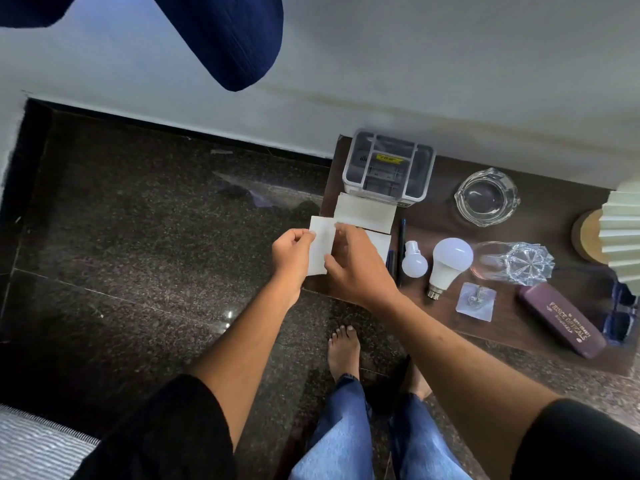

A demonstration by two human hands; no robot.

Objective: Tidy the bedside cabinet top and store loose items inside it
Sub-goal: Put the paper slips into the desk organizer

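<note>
Both hands hold one white paper sheet (320,247) at the left edge of the dark wooden cabinet top (436,216). My left hand (292,254) pinches its left side and my right hand (356,265) grips its right side. More white sheets (365,214) lie stacked just behind them. A dark pen (401,244), a small bulb (414,259), a large bulb (448,263), a plastic packet (476,301) and a maroon spectacle case (562,318) lie loose on the top.
A grey plastic organiser (389,168) stands at the back by the wall. A glass ashtray (486,197), a cut-glass tumbler on its side (516,263) and a pleated lamp (620,233) occupy the right. Dark sunglasses (620,320) sit at the far right. Dark stone floor lies left.
</note>
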